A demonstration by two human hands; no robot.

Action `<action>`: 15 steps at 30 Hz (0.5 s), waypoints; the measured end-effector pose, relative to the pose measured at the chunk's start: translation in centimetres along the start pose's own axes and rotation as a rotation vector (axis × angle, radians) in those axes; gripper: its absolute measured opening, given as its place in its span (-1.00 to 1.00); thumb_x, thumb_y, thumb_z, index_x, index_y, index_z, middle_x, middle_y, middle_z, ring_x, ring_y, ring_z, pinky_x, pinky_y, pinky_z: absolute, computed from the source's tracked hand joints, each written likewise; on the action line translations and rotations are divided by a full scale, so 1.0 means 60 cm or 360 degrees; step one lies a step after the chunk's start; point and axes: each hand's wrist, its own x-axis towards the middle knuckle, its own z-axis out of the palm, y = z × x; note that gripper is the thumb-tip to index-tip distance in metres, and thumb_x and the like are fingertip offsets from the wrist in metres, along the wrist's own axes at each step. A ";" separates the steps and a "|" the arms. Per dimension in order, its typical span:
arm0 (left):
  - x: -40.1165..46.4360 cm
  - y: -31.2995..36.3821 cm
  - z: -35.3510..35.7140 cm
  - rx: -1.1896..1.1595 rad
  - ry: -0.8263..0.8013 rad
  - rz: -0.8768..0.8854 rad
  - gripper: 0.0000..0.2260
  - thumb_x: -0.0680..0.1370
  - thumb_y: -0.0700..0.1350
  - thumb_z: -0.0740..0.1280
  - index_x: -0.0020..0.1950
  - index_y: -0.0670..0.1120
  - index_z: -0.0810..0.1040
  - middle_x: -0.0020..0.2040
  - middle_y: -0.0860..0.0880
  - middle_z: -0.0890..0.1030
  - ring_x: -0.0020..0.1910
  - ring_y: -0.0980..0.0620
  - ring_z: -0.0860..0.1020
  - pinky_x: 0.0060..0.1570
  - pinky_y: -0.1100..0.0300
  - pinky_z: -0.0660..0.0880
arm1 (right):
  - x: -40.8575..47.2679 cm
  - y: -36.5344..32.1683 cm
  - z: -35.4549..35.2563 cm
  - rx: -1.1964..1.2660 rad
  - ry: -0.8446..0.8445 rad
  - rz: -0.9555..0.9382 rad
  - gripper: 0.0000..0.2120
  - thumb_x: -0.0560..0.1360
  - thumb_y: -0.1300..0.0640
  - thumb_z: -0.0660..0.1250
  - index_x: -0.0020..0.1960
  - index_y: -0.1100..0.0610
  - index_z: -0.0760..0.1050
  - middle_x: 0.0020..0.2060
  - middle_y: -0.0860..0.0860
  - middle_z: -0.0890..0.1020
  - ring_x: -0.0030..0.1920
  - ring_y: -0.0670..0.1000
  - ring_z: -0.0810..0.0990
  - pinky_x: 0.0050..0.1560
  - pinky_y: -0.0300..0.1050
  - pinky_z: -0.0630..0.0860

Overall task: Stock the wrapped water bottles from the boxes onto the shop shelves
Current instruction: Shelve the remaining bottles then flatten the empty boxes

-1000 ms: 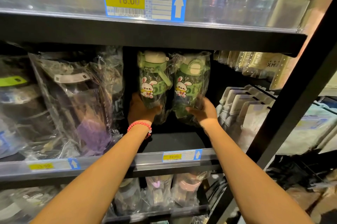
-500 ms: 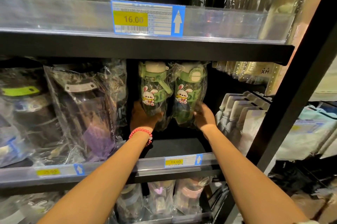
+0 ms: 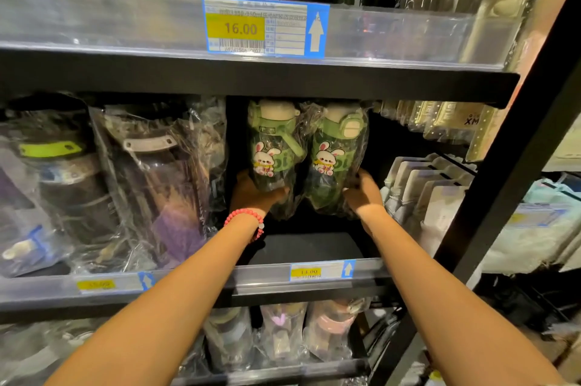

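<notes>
The left hand (image 3: 251, 193) is gripping the left bottle (image 3: 272, 154) low on its crinkly clear wrap, keeping its rabbit print facing out. The right hand (image 3: 361, 193) is cupping the right bottle (image 3: 334, 159); both green bottles are hanging above the shelf (image 3: 308, 247), toward its back.

- You're standing in a shop, facing a black retail shelving unit (image 3: 251, 80) with stacked tiers.
- Clear plastic price rails run along each shelf edge; the price label (image 3: 265, 27) above you reads 16.00, with a barcode and a blue arrow, and a smaller price tag (image 3: 320, 271) sits on the rail below.
- The tiers hold repeated stock in clear wrap: green rabbit-print bottles (image 3: 308, 159), darker wrapped bottles (image 3: 151, 184) to your left, pastel bottles (image 3: 283, 332) one tier down.
- Carded packets (image 3: 427, 193) stand in rows to your right.
</notes>
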 end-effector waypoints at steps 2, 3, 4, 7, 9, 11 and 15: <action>-0.001 0.007 -0.003 0.0011 0.0020 0.0007 -0.32 0.37 -0.09 0.52 0.41 -0.17 0.32 0.28 -0.11 0.49 0.08 -0.04 0.55 -0.14 0.37 0.38 | -0.001 -0.003 -0.006 0.0119 0.0034 -0.0131 -0.80 0.62 0.28 0.11 -0.04 0.03 0.41 -0.39 -0.29 0.60 -0.26 -0.15 0.54 -0.19 -0.42 0.47; 0.000 0.009 -0.004 0.0024 0.0031 0.0016 -0.31 0.38 -0.09 0.52 0.41 -0.18 0.30 0.30 -0.13 0.48 0.19 -0.09 0.52 -0.06 0.34 0.34 | -0.005 -0.006 -0.004 0.0184 0.0118 -0.0188 -0.80 0.64 0.27 0.07 -0.05 0.09 0.43 -0.25 -0.15 0.63 -0.21 -0.12 0.55 -0.06 -0.31 0.49; -0.001 0.012 -0.005 0.0039 0.0039 0.0018 -0.31 0.38 -0.10 0.52 0.42 -0.18 0.29 0.32 -0.13 0.47 0.26 -0.11 0.47 0.00 0.32 0.31 | -0.008 -0.013 0.002 0.0375 0.0206 -0.0114 -0.77 0.65 0.23 0.05 -0.07 0.13 0.45 -0.16 0.02 0.59 -0.16 -0.02 0.54 0.09 -0.16 0.46; -0.011 0.016 -0.009 0.0091 0.0013 -0.0013 -0.27 0.40 -0.09 0.50 0.46 -0.18 0.22 0.37 -0.14 0.42 0.33 -0.13 0.41 0.12 0.24 0.32 | -0.017 -0.015 -0.004 0.0510 0.0260 0.0036 -0.76 0.64 0.20 0.05 -0.04 0.21 0.48 -0.08 0.14 0.55 -0.11 0.09 0.52 0.14 -0.02 0.44; -0.020 0.015 -0.013 0.0137 -0.0023 0.0002 -0.24 0.40 -0.11 0.50 0.48 -0.19 0.19 0.40 -0.16 0.38 0.35 -0.13 0.38 0.21 0.18 0.33 | -0.020 0.000 -0.012 0.0234 0.0284 0.0000 -0.77 0.61 0.21 0.13 0.19 0.25 0.46 0.08 0.13 0.56 -0.01 0.10 0.54 0.06 -0.04 0.50; -0.033 0.014 -0.019 0.0183 -0.0025 0.0019 -0.22 0.40 -0.11 0.50 0.49 -0.19 0.16 0.43 -0.17 0.33 0.38 -0.14 0.35 0.26 0.15 0.31 | -0.042 0.017 -0.025 -0.0057 0.0125 -0.0260 -0.60 0.52 0.27 0.26 0.35 0.17 0.36 0.10 0.04 0.54 0.05 0.05 0.53 0.11 -0.04 0.49; -0.082 0.011 -0.033 0.0283 -0.0023 0.0009 -0.31 0.44 -0.08 0.45 0.47 -0.15 0.21 0.34 -0.17 0.43 0.28 -0.16 0.44 0.16 0.13 0.38 | -0.071 0.031 -0.026 -0.0290 0.0067 -0.0263 -0.46 0.45 0.25 0.33 0.40 0.13 0.31 0.24 0.12 0.50 0.15 0.12 0.52 0.14 0.00 0.49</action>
